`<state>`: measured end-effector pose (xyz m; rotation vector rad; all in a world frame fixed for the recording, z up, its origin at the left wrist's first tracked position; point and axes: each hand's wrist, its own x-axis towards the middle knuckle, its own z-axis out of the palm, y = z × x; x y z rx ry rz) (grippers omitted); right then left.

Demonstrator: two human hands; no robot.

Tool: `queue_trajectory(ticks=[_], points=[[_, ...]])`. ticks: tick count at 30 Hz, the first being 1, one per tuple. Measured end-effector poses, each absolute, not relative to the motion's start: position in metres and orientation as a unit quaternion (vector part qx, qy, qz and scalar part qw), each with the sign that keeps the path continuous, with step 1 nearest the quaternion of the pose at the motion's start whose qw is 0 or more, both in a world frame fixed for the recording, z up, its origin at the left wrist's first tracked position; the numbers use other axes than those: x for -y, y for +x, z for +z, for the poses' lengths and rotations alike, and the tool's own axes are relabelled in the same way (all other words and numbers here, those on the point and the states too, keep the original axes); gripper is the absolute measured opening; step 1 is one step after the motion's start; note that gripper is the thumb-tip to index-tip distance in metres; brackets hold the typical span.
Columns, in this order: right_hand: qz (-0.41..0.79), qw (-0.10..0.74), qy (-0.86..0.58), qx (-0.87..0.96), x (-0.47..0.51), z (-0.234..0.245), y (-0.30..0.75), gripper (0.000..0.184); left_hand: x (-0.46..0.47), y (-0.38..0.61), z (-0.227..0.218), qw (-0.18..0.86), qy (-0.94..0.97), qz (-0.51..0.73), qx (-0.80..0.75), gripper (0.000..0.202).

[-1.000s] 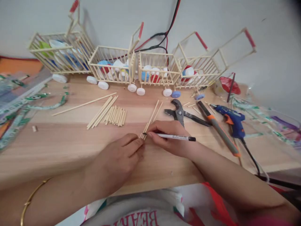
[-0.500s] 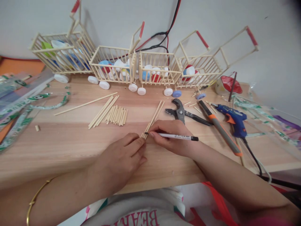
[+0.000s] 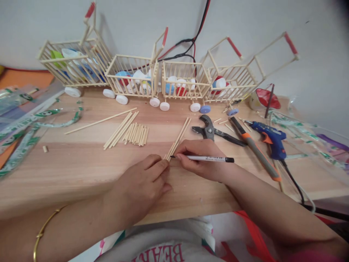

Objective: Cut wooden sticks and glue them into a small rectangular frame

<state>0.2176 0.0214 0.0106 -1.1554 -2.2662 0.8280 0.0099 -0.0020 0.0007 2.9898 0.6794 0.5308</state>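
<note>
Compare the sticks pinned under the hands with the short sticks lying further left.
The pinned sticks are long, few, and held by the left hand while the right hand puts a pen to them. The short sticks are shorter, more numerous and untouched. Both are pale wood, flat on the table.

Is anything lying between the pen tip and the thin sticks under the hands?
Nothing visible. The pen in the right hand touches the sticks at their near end, where the left hand holds them.
</note>
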Motion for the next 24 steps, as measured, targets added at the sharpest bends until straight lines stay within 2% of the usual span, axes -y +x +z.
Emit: queue_trajectory(ticks=[10,16,24], points=[[0.259,0.278,-0.388,0.84,-0.027,0.016,0.223,0.016,-0.008,0.0,0.002,0.101,0.94,0.21,-0.248,0.022],[0.24,0.289,-0.36,0.854,-0.031,0.008,0.226,0.019,-0.024,-0.01,0.007,0.172,0.929,0.147,-0.291,0.022],[0.244,0.25,-0.328,0.878,-0.034,0.0,0.224,0.02,-0.029,-0.01,0.011,0.183,0.932,0.123,-0.287,0.017]])
